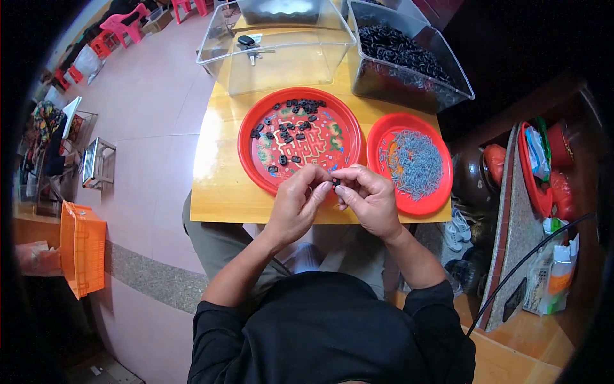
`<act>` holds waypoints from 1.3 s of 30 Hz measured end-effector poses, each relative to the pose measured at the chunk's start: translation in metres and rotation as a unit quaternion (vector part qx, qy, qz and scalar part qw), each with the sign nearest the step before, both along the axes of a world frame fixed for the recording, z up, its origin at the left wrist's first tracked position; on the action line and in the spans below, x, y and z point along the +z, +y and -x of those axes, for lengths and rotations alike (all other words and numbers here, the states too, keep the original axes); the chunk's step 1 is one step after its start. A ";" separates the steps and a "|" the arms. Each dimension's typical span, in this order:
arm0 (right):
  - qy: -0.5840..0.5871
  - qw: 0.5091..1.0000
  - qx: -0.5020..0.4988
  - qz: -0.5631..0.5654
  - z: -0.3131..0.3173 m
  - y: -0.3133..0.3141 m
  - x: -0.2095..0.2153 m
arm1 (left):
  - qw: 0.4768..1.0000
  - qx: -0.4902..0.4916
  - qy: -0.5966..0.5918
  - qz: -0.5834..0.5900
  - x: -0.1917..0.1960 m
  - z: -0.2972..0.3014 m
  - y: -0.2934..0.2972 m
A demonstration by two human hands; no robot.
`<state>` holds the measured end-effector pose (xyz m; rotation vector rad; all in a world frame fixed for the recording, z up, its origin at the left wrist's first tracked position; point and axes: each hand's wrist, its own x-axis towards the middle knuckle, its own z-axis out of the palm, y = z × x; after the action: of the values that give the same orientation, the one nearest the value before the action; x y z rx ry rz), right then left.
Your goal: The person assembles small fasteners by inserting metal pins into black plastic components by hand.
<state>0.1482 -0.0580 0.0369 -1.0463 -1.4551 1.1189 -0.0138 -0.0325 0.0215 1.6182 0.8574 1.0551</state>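
Observation:
Over the near rim of a large red tray (246,163), my two hands meet fingertip to fingertip. Between them is a small black plastic part (336,182). My left hand (297,198) pinches it from the left with thumb and forefinger. From the other side, my right hand (371,200) closes on it too, thumb and fingertips together. Fingers cover much of the part, so its full shape is hidden. Several similar black pieces (297,128) lie scattered in the patterned tray. Beside my right hand, a smaller red plate (378,131) carries a heap of thin grey metal screws or pins (416,166).
Behind the tray stands a clear plastic bin (275,70), with keys (252,54) seen at it. Another clear bin (409,86) at the back right holds many black parts. These stand on a yellow wooden table (220,185). An orange crate (83,249) is at the left.

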 end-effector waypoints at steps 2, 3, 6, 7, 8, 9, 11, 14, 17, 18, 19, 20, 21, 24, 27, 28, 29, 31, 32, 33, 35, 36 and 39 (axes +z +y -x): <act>0.006 1.000 0.005 0.013 0.001 -0.001 0.000 | 0.999 0.013 0.015 -0.026 0.002 -0.001 -0.001; 0.015 1.000 -0.001 0.026 0.002 -0.002 -0.001 | 0.998 0.026 0.030 -0.051 0.002 -0.001 -0.001; -0.012 1.000 -0.003 0.002 0.002 -0.002 0.000 | 0.998 0.046 -0.009 -0.036 -0.006 -0.003 -0.005; -0.048 0.998 0.001 -0.037 0.002 -0.002 0.000 | 0.998 0.046 -0.008 -0.036 -0.009 -0.003 -0.005; -0.047 0.998 0.001 -0.036 0.002 -0.001 -0.001 | 0.998 0.024 -0.052 0.025 -0.012 -0.004 -0.004; -0.116 0.984 -0.019 -0.135 0.002 0.001 -0.002 | 0.992 0.002 -0.094 0.086 -0.014 -0.005 -0.003; -0.183 0.954 -0.035 -0.234 0.002 0.002 -0.004 | 0.985 -0.005 -0.125 0.118 -0.015 -0.009 -0.005; -0.156 0.970 -0.034 -0.186 -0.003 0.000 -0.005 | 0.979 -0.012 -0.148 0.142 -0.014 -0.014 -0.008; -0.074 0.995 -0.013 -0.065 -0.010 0.000 -0.008 | 0.985 -0.018 -0.111 0.127 -0.014 -0.011 -0.007; -0.059 0.997 -0.008 -0.047 -0.012 0.000 -0.012 | 0.997 0.012 -0.052 0.048 -0.014 -0.008 -0.006; -0.058 0.997 -0.008 -0.047 -0.016 -0.001 -0.013 | 0.999 0.043 0.008 -0.031 -0.013 -0.005 -0.004; -0.040 0.999 -0.011 -0.020 -0.020 -0.001 -0.013 | 0.989 0.074 0.077 -0.100 -0.012 0.004 0.004; -0.022 1.000 -0.015 0.008 -0.023 -0.002 -0.013 | 0.970 0.121 0.149 -0.149 -0.006 0.014 0.010; -0.007 0.999 -0.047 0.008 -0.031 0.000 -0.010 | 0.888 0.198 0.355 -0.217 -0.007 0.039 0.037; 0.017 0.998 -0.062 0.005 -0.029 0.002 -0.007 | 0.852 0.203 0.431 -0.218 -0.014 0.041 0.050; 0.012 0.998 -0.064 -0.002 -0.027 0.003 -0.007 | 0.840 0.190 0.463 -0.210 -0.015 0.040 0.052; 0.005 0.998 -0.070 -0.008 -0.026 0.002 -0.007 | 0.841 0.189 0.462 -0.210 -0.018 0.037 0.055; -0.014 0.997 -0.071 -0.014 -0.024 0.002 -0.007 | 0.826 0.181 0.485 -0.222 -0.025 0.032 0.060; -0.033 0.997 -0.072 -0.019 -0.024 0.002 -0.007 | 0.830 0.180 0.475 -0.229 -0.026 0.031 0.063; -0.035 0.997 -0.073 -0.019 -0.025 0.002 -0.007 | 0.831 0.180 0.474 -0.229 -0.027 0.031 0.063; -0.033 0.996 -0.077 -0.026 -0.025 0.002 -0.009 | 0.850 0.176 0.433 -0.242 -0.025 0.030 0.064; -0.033 0.996 -0.077 -0.026 -0.025 0.002 -0.009 | 0.850 0.176 0.433 -0.242 -0.027 0.031 0.064; -0.048 0.994 -0.090 -0.048 -0.025 0.005 -0.007 | 0.882 0.162 0.386 -0.217 -0.030 0.029 0.060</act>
<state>0.1730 -0.0534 0.0303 -1.1505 -1.4435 0.8735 -0.0433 0.0277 -0.0087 2.4050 1.5397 0.8431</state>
